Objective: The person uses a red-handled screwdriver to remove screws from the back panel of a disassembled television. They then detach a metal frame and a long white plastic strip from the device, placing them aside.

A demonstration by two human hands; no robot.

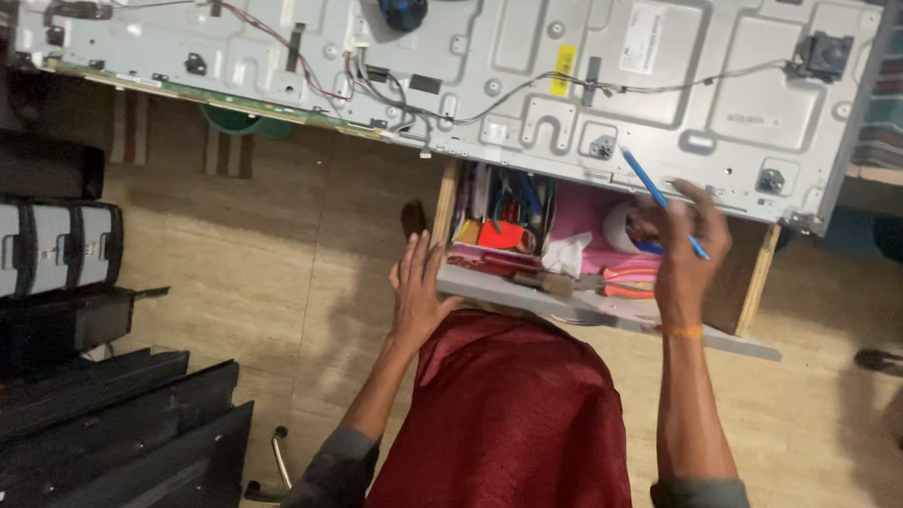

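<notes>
My right hand [686, 251] is raised over an open wooden drawer [756, 278] and grips a thin blue tool with a long shaft [660, 195], its tip pointing up toward the grey metal back panel of a flat screen [666, 86]. My left hand [416, 285] rests with fingers spread at the drawer's left front corner, holding nothing. The drawer holds several tools with orange and red handles [627, 276], a white tape roll [619, 228] and a pink cloth [580, 214].
The metal panel carries thin wires [486, 108], a small black speaker [825, 53] and a blue power tool [400, 5] on top. Black flat screens [108, 436] are stacked on the floor at left. My red-clothed lap [507, 412] fills the bottom centre. A chair base [891, 364] stands at right.
</notes>
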